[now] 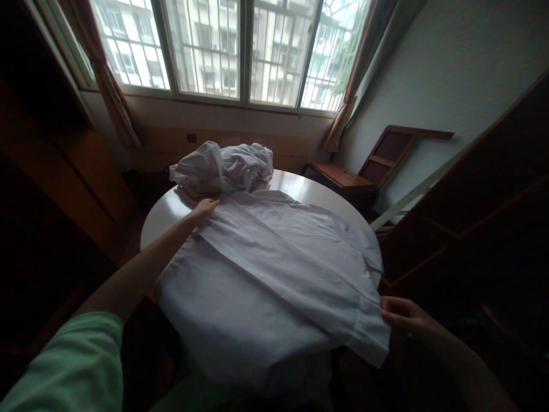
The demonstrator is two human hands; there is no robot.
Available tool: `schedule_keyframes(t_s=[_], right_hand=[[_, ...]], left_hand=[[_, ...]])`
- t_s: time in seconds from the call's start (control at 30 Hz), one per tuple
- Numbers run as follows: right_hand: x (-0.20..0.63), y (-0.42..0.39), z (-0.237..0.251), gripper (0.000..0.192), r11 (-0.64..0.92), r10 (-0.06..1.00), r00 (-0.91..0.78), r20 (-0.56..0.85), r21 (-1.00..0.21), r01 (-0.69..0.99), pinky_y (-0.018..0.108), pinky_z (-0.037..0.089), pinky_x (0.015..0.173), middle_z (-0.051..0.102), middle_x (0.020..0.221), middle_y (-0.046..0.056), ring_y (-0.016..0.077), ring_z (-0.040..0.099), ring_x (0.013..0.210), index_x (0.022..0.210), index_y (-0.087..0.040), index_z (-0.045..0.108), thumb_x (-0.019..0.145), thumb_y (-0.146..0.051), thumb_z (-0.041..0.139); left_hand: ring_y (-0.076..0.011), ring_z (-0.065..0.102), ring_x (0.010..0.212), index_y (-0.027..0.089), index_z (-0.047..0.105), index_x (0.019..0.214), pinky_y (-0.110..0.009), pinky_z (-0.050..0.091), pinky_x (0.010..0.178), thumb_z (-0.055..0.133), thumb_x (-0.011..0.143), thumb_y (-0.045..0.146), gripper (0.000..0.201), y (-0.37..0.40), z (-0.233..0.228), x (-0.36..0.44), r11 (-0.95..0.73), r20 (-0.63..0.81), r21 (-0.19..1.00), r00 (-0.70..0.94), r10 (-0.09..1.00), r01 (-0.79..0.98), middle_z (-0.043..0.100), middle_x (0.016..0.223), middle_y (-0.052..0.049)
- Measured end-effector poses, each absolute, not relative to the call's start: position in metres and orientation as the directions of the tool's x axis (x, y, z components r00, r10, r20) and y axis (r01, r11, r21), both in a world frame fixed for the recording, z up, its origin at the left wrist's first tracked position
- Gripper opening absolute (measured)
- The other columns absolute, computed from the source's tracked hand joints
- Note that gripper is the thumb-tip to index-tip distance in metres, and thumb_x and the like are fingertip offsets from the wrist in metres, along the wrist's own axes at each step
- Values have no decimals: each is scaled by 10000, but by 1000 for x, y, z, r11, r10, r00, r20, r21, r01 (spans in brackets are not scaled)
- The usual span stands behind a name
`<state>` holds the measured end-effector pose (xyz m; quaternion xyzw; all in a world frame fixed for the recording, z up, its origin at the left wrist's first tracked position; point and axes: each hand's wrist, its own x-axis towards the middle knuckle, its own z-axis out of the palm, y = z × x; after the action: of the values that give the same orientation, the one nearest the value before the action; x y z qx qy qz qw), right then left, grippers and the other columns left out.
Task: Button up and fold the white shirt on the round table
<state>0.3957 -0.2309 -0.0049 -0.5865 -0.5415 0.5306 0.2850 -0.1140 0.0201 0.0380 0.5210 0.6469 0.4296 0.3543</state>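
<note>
**Sleeve (283,266) laid straight, body of the white garment (223,303) loose**

Nearest you, the garment's lower part droops past the edge of the round table (315,186), unfolded; that portion looks yet to be tidied. Your right hand (401,313) has thumb and fingertips nearly closed, pinching the edge by the cuff (372,329). From there the sleeve runs diagonally across the garment, fairly flat, towards your left hand (207,210) at the upper left edge. Its fingers are drawn together, but with its back to the camera in dim light, I can't tell whether it grips or merely presses. I'd judge you early on: the sleeve is aligned, yet nothing is in a compact shape. Beyond your left hand, a crumpled white pile (227,166) sits on the table's far side, apparently not dealt with. Farther off stand a wooden chair (343,176) and the window (244,51).
</note>
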Motion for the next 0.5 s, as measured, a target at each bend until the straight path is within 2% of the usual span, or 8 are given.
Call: schedule_keyframes(t_s=[0.07,0.2,0.37,0.5], right_hand=[[395,-232,-6,465,-252,938,-146,-315,-907,338,212,339,479,446,566,-24,89,394,518,568,-166,492,580,-566,730],[397,-232,-7,471,-243,934,-168,-316,-905,350,221,347,506,448,575,-22,96,401,534,567,-166,482,585,-575,716],[402,-233,-1,449,-208,929,-204,-310,-891,404,241,370,568,486,606,-9,122,444,600,583,-155,514,589,-553,722],[402,-238,5,432,-234,926,-178,-332,-878,417,245,386,580,510,630,-3,131,461,626,596,-154,527,603,-536,729]], left_hand=[[-196,588,672,124,632,710,-255,451,603,613,717,256,133,32,42,-110,109,-69,968,-175,982,228,614,619,-33],[-150,532,498,118,639,745,-251,457,526,557,763,235,145,51,45,-104,192,-187,981,-132,973,21,580,533,-17],[-152,511,417,117,646,779,-255,450,445,541,764,207,139,68,42,-104,278,-281,960,-99,954,-43,576,493,-21],[-150,533,424,123,647,779,-258,468,449,639,711,242,137,69,42,-107,328,-330,944,-35,943,-44,610,530,-32]])
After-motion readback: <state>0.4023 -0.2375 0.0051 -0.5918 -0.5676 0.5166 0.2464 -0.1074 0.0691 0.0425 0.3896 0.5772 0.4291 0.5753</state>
